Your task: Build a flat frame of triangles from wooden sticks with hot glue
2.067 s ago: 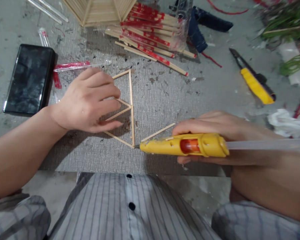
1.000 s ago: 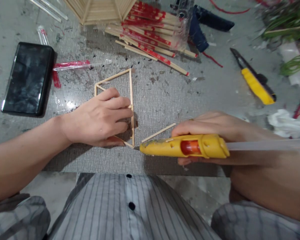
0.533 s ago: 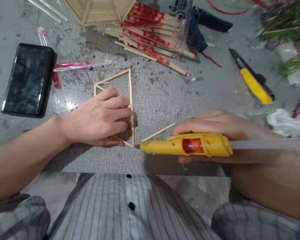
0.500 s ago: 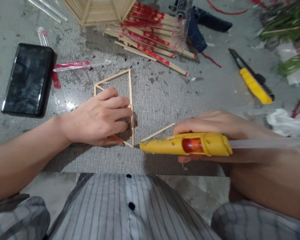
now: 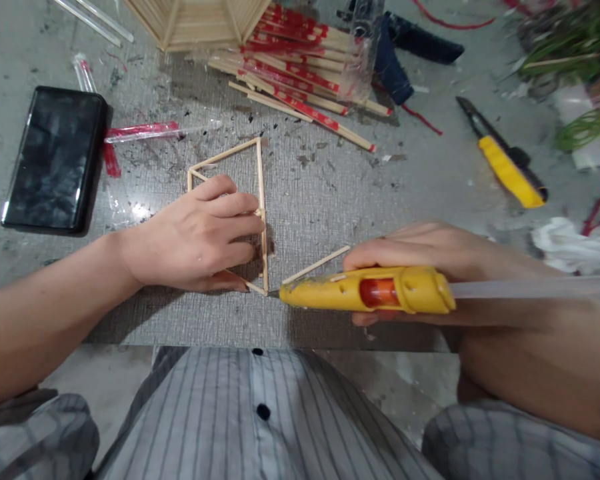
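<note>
A frame of thin wooden sticks [image 5: 261, 173] lies flat on the grey table, partly hidden under my left hand [image 5: 200, 233]. The fingers of that hand are bent over the frame and grip it near its right and lower sides. My right hand [image 5: 405, 250] is wrapped round a yellow hot glue gun [image 5: 320, 290], with a clear glue stick [image 5: 520, 287] out of its back end. The gun's metal nozzle is at the frame's lower right corner. Just above the gun lies one loose stick [image 5: 320, 263].
Chopsticks in red wrappers [image 5: 305, 87] are heaped at the back, beside a wooden stick-built structure [image 5: 200, 27]. A black phone-like device [image 5: 55, 160] lies at left. To the right are a yellow utility knife [image 5: 510, 167], white tissue [image 5: 575, 243] and green stems [image 5: 570, 53].
The glue gun's rear end has shifted slightly left, while its nozzle stays at the frame's corner. My left hand and the frame look the same.
</note>
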`<state>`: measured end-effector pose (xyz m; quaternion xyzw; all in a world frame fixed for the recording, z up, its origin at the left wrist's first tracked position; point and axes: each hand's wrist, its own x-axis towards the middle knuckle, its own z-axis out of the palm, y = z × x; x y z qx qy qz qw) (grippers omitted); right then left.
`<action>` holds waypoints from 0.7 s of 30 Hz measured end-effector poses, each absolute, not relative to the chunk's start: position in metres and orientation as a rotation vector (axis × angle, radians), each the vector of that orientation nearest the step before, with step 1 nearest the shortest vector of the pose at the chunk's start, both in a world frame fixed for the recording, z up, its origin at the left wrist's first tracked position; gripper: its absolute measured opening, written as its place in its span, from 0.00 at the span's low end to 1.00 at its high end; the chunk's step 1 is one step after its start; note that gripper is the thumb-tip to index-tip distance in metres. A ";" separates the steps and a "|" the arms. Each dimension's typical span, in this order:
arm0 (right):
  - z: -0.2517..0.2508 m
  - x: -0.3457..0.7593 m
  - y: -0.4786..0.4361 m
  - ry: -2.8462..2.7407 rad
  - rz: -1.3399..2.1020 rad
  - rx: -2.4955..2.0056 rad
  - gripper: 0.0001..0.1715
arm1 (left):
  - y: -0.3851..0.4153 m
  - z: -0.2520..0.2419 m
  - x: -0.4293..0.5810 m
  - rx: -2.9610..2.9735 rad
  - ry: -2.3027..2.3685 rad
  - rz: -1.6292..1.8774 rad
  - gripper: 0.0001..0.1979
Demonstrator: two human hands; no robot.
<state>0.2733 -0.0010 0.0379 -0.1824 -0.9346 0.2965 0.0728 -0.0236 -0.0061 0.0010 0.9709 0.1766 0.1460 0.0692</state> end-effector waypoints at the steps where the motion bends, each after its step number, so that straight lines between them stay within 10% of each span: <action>1: 0.038 0.273 -0.001 -2.804 0.868 -0.542 0.22 | -0.006 0.001 -0.024 2.918 0.532 0.433 0.15; 21: 0.037 0.272 0.001 -2.790 0.913 -0.531 0.22 | -0.007 0.002 -0.023 2.979 0.531 0.421 0.14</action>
